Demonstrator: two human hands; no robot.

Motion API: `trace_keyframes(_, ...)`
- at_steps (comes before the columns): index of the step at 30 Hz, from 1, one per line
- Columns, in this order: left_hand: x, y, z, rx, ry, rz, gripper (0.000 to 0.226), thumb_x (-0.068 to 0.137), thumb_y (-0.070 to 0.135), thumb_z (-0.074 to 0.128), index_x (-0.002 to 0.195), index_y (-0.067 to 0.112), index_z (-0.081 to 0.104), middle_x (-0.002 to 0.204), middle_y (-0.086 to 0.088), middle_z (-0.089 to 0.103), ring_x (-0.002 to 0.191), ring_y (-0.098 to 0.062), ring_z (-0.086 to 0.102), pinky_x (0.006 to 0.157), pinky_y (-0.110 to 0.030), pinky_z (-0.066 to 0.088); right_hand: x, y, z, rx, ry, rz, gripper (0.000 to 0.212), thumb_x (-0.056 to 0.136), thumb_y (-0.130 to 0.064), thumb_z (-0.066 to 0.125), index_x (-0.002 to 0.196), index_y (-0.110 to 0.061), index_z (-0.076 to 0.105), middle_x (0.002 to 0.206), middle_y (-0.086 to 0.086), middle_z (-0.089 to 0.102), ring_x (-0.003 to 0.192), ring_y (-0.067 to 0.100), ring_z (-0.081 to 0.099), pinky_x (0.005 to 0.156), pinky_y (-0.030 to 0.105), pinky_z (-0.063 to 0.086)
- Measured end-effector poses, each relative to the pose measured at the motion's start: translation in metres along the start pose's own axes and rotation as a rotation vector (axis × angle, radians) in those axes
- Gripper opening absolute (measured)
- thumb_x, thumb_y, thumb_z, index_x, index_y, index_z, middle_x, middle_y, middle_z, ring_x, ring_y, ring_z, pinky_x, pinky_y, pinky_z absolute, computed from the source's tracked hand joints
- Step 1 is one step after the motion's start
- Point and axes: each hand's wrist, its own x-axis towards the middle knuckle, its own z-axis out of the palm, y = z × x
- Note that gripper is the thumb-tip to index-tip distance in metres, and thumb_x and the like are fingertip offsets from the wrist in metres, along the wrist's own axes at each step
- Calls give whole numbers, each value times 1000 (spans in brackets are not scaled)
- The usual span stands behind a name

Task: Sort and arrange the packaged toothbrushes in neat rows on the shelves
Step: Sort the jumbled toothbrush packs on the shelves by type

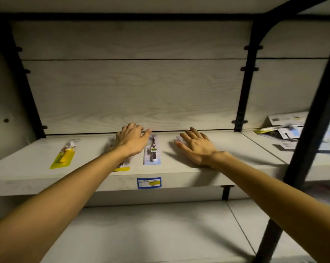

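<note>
Three packaged toothbrushes lie flat in a row on the pale wooden shelf (236,149) in front of you, their long sides running near to far. The yellow pack (62,155) sits at the left, apart from the others. The second pack (121,168) is mostly hidden under your left hand (131,141), which rests on it with fingers loosely bent; only its yellow near end shows. Just right of it lies the pale blue pack (151,151) holding a dark brush. Your right hand (196,147) lies spread and relaxed over a clear pack (180,139) further right. A blue price label (149,182) marks the shelf's near edge. Loose packs (285,126) are heaped at the far right, past the black post (312,118).
</note>
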Motion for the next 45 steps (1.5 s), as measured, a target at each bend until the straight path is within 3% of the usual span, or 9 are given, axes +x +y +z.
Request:
trace_keyframes(4, -27, 70, 10, 158, 17, 174, 56, 102, 57, 31, 137, 18, 53, 145, -9, 45, 132, -31, 42, 106, -43, 33, -49, 46, -29, -26, 27, 51, 74, 99, -67, 14, 157, -22, 23, 167, 3, 16, 155, 20, 2, 124, 42, 6)
trace_keyframes(8, -68, 141, 25, 147, 62, 329, 50, 102, 52, 38, 133, 18, 56, 140, -6, 50, 128, -29, 47, 103, -40, 36, -118, 96, -57, -11, 122, 51, 68, 100, -63, 25, 152, -21, 35, 158, 6, 35, 149, 25, 24, 120, 43, 25)
trace_keyframes(12, -114, 218, 35, 119, 137, 589, 38, 101, 44, 47, 128, 20, 59, 131, 2, 58, 118, -22, 56, 96, -38, 40, -201, 137, -86, -12, 129, -65, 43, 103, -48, 39, 135, -23, 56, 132, 3, 59, 113, 23, 61, 93, 38, 53)
trace_keyframes(15, -141, 280, 37, 126, 168, 763, 25, 97, 34, 54, 114, 21, 65, 113, 2, 66, 98, -20, 64, 79, -35, 44, -252, 164, -105, -39, 154, -113, 30, 99, -44, 45, 115, -27, 63, 108, -3, 64, 87, 17, 63, 74, 34, 56)
trace_keyframes(20, -162, 370, 44, 80, 150, 882, 22, 95, 32, 51, 110, 22, 63, 103, 3, 66, 77, -20, 64, 61, -31, 49, -309, 239, -137, 3, 269, 68, 27, 98, -33, 54, 120, -23, 66, 119, -2, 69, 102, 18, 65, 83, 34, 53)
trace_keyframes(26, -141, 447, 79, 133, 134, 872, 37, 96, 37, 48, 126, 18, 58, 130, 0, 58, 117, -18, 55, 88, -37, 52, -343, 328, -153, -62, 307, 231, 34, 97, -29, 55, 129, -19, 63, 127, 1, 67, 119, 22, 58, 92, 38, 51)
trace_keyframes(34, -59, 525, 144, 213, 89, 751, 46, 95, 49, 45, 130, 20, 54, 134, -2, 51, 123, -23, 49, 101, -39, 40, -322, 443, -160, -144, 302, 394, 40, 93, -25, 55, 132, -19, 58, 127, 5, 65, 119, 27, 55, 89, 40, 51)
trace_keyframes(39, -4, 572, 170, 168, 78, 644, 42, 97, 47, 45, 126, 19, 57, 131, -3, 53, 123, -26, 50, 97, -40, 39, -293, 514, -175, -3, 316, 685, 34, 92, -43, 53, 104, -13, 66, 101, 9, 73, 93, 33, 65, 77, 37, 54)
trace_keyframes(45, 57, 608, 184, 155, 31, 498, 41, 101, 43, 39, 126, 16, 57, 132, -7, 54, 119, -30, 54, 96, -42, 43, -260, 570, -174, 207, 220, 804, 51, 87, -62, 54, 78, -13, 68, 81, 8, 72, 78, 27, 67, 66, 31, 52)
